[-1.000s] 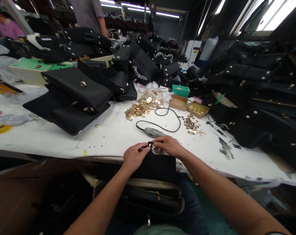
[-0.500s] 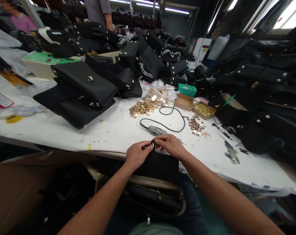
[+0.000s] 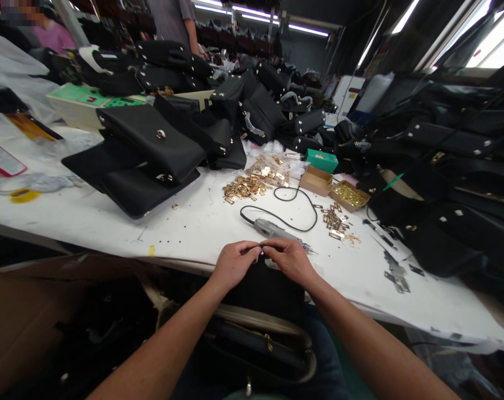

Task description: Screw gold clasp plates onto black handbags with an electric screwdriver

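On my lap rests a black bag (image 3: 262,294) with its flap raised toward the table edge. Its pale-rimmed mouth is open, and a gold zipper pull (image 3: 268,341) shows inside. My left hand (image 3: 235,265) pinches the flap's upper edge between thumb and fingers. From the other side, my right hand (image 3: 288,260) pinches the same spot, its fingertips meeting the left ones. A small dark and pale fitting between them is mostly covered. Just beyond the hands lies a grey corded power tool (image 3: 272,229), untouched.
Gold metal fittings (image 3: 243,189) lie heaped on the white table (image 3: 193,225). Nearby are more loose frames (image 3: 335,221), a box of small gold parts (image 3: 348,195) and a brown box (image 3: 316,180). Black bags (image 3: 152,150) pile up left, behind and right. Another person (image 3: 175,25) stands at the back.
My fingertips have drawn closer over the small fitting, which shows less now. The right hand has tilted more inward over it. The view has shifted slightly.
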The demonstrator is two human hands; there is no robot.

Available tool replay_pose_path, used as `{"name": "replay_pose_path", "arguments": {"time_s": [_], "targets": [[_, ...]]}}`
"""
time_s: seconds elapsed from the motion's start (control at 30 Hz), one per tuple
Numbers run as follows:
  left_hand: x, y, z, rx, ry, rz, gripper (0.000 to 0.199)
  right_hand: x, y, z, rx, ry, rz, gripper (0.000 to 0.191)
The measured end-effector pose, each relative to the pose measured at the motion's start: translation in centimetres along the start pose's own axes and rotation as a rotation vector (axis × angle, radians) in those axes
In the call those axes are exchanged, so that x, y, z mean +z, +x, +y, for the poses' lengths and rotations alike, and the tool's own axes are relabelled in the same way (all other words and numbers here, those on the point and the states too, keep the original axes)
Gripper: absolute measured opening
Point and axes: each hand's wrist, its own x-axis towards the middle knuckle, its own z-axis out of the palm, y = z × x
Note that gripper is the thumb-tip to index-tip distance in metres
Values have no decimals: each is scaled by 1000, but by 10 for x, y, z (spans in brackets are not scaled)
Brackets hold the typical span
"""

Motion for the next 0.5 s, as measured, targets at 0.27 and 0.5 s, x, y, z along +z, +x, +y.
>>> {"name": "replay_pose_path", "arguments": {"time_s": [0.27, 0.5], "targets": [[10, 6, -6, -19, -30, 26, 27, 3, 1, 12, 114, 142, 14, 29], [9, 13, -12, -85, 11, 17, 25, 5, 1, 8, 160, 161, 0, 29]]}}
